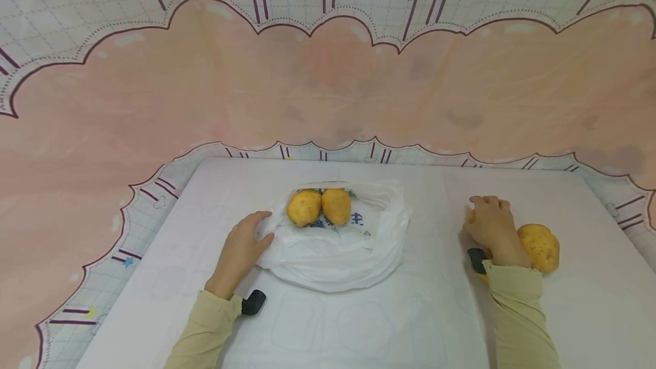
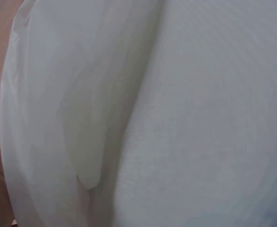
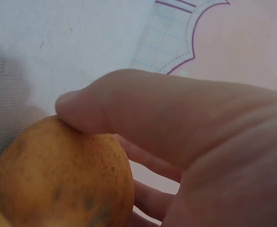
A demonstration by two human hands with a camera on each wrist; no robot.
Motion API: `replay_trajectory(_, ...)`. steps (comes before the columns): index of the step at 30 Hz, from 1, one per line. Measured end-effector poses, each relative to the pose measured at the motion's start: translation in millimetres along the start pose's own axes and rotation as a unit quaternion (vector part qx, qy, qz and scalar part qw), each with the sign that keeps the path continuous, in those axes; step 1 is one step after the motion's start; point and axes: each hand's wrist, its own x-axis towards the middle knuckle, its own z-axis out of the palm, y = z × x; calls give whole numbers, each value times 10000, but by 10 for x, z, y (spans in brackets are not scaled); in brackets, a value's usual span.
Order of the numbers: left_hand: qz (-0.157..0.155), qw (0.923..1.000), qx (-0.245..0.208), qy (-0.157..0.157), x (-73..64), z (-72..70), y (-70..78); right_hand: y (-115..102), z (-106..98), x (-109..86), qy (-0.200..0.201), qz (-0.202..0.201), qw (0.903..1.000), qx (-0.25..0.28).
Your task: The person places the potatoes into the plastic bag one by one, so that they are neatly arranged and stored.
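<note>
A white plastic bag (image 1: 333,269) lies with its mouth spread, and two yellow-brown potatoes (image 1: 304,208) sit side by side in it. At the bag's left edge is my left hand (image 1: 240,249), thumb and fingers spread apart against the plastic. Its wrist view is mostly filled by bag film (image 2: 48,94). Off to the right, my right hand (image 1: 493,224) grips a potato (image 3: 65,175), the thumb pressed on its top and the fingers round the far side. From the head, that potato is mostly hidden by the hand. Another large potato (image 1: 540,248) rests just right of the right wrist.
The bag and potatoes are on a white-covered table (image 1: 400,323). A patterned peach and white cloth (image 1: 328,90) hangs behind it and along its sides. Under the right wrist, a sliver of yellow (image 1: 483,278) shows beside the black wrist camera (image 1: 477,261).
</note>
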Motion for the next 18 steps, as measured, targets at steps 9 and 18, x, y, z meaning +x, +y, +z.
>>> replay_trajectory(9,-49,10000,3,-66,6,8,-9,5,42,-19,54,-22,9999,-85)
replay_trajectory(18,-102,9999,13,-100,-2,0,2,5,49,-22,26,-5,9999,-109)
